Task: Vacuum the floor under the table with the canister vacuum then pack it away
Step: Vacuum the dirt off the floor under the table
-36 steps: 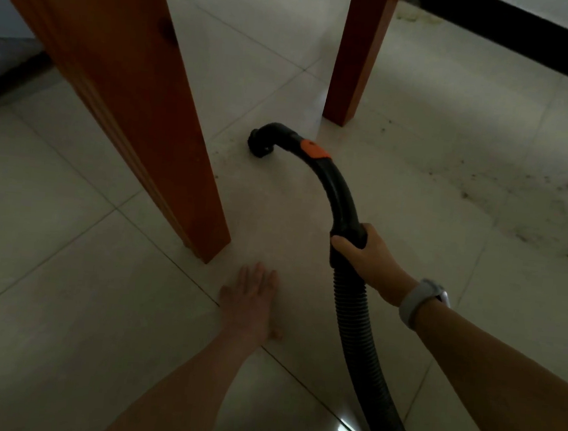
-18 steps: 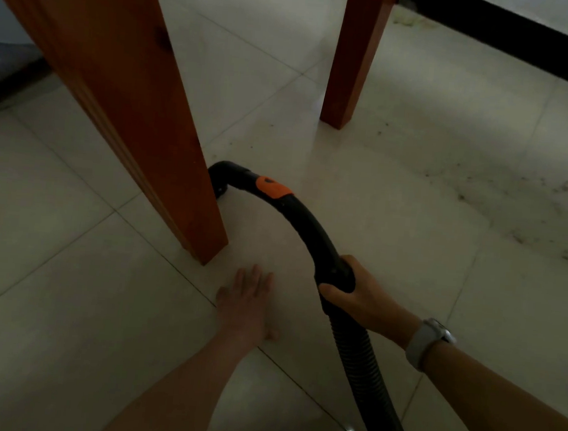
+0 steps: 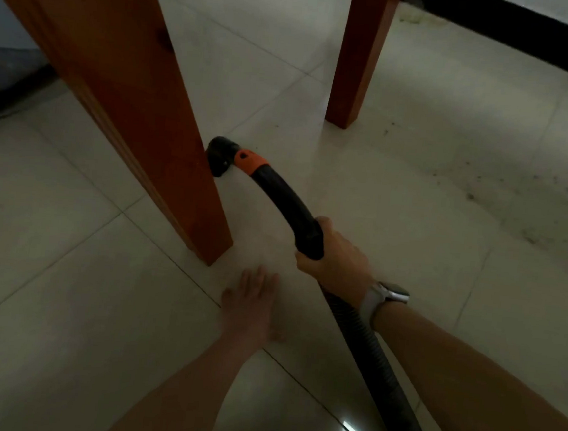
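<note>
Head view: right hand (image 3: 339,258) around vacuum handle (image 3: 287,198).

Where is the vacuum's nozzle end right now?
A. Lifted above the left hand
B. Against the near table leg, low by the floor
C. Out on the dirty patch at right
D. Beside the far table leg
B: the nozzle end sits against the near table leg, down by the floor tiles, with the right hand gripping the handle.
</note>
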Available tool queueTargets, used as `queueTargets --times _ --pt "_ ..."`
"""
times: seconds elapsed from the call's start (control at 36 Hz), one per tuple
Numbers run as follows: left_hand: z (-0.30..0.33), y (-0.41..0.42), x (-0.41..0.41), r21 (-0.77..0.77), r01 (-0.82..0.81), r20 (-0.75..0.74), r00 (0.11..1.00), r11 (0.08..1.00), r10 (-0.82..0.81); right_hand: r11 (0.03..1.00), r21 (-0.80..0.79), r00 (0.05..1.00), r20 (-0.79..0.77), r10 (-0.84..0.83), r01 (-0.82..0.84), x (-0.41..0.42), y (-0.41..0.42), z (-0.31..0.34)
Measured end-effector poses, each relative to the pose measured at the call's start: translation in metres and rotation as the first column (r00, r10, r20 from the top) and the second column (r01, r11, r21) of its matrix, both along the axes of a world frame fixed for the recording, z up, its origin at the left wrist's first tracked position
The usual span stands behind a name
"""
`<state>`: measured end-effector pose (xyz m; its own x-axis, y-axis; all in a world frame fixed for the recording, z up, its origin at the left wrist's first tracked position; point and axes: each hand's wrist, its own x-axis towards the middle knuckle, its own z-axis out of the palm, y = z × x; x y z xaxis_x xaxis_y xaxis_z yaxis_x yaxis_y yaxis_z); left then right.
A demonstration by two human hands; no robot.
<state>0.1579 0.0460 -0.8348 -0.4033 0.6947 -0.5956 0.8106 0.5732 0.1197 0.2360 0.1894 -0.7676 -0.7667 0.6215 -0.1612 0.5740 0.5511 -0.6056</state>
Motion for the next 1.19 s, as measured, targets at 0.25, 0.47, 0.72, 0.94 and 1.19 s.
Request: queueTargets --times 0.25,0.47,0.72,0.94,1.19 --pt "-0.002 -0.001 -0.002 0.017 0.010 0.000 1.000 1.000 -0.010 0.987 0.069 0.987 0.058 -0.149 0.145 -0.023 0.030 0.000" --pt "-0.003 0.000 -0.002 0.027 0.029 -0.040 0.999 0.999 -0.028 0.944 -0.055 0.946 0.009 -0.325 0.325 -0.027 0.053 0.001" --pt "-0.004 -0.001 -0.002 0.015 0.017 -0.013 1.000 1.000 -0.017 0.944 -0.139 0.953 -0.007 -0.302 0.298 -0.030 0.053 0.007" --pt "-0.002 0.002 -0.002 -0.006 0.018 -0.035 0.999 1.000 -0.018 0.983 0.058 0.978 0.106 -0.178 0.173 0.012 0.037 0.000" --pt "-0.002 0.001 0.002 -0.002 -0.037 -0.005 0.999 0.999 0.037 0.917 0.137 0.918 0.081 -0.387 0.374 0.033 0.065 0.011"
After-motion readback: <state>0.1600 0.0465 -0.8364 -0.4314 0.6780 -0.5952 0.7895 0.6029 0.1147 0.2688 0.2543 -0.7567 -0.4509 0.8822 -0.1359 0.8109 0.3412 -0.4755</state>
